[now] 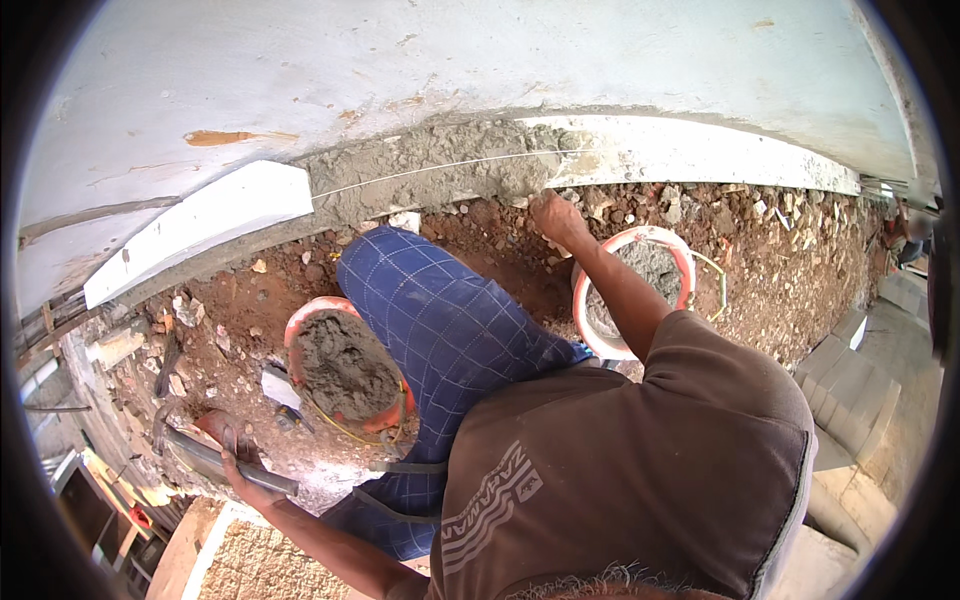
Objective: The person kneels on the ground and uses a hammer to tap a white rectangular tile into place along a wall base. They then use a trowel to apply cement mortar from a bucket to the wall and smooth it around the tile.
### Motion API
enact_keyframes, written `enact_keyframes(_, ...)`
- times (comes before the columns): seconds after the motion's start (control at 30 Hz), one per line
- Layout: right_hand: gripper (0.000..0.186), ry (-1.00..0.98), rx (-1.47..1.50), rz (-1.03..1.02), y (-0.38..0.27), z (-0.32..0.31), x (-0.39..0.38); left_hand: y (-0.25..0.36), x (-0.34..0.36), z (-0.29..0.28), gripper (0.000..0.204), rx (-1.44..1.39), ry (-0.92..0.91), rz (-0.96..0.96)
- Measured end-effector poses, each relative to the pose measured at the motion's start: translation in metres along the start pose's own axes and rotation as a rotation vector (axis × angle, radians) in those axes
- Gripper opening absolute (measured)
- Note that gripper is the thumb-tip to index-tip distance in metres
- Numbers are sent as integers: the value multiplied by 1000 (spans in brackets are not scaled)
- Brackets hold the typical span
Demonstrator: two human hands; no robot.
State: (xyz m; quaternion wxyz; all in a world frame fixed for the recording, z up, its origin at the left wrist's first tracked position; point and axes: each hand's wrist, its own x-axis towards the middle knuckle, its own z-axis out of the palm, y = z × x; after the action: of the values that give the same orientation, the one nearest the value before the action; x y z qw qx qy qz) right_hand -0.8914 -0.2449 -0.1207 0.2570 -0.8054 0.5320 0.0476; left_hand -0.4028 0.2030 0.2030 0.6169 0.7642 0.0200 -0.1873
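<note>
Low at the left, my left hand [250, 482] is wrapped round the dark handle of a hammer [205, 455], its head pointing away to the left. My right hand [560, 218] reaches forward to the lower edge of a grey mortar bed [430, 165], beside the end of a long white slab [690, 150]. Its fingers look curled; whatever they hold, if anything, is hidden. A thin white string [420, 169] runs over the mortar toward a shorter white slab [220, 225] on the left. Under my right forearm stands an orange-rimmed bucket [688, 265] with grey mortar.
Another orange bucket [297, 325] of mortar stands left of my blue-clad knee [430, 290]. A pale wall [500, 60] rises behind the mortar. Reddish rubble [780, 240] covers the ground. Stacked grey blocks [850, 400] stand at the right; a rough tan block [260, 565] lies low left.
</note>
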Motion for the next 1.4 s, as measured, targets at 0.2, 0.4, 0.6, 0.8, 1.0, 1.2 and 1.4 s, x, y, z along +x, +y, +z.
enact_keyframes(0.2,55,-448,140,122,-38,-227,-47,5,18,-12,58,-68,-139,-15)
enact_keyframes(0.4,34,-643,-21,376,-49,-349,-153,-43,76,13,57,-139,-144,-32)
enact_keyframes(0.6,20,-704,-673,362,-15,-208,-215,-81,101,26,59,-216,-205,-106)
enact_keyframes(0.8,27,-325,-402,439,-30,-138,-291,-87,133,15,65,-279,-299,-105)
enact_keyframes(1.0,32,-205,-300,608,-32,-136,-328,-82,131,16,63,-270,-264,-93)
enact_keyframes(1.2,44,-133,404,663,0,-84,-305,-86,137,21,62,-349,-288,-114)
enact_keyframes(1.4,38,-179,802,676,14,-95,-339,-98,145,21,61,-355,-273,-148)
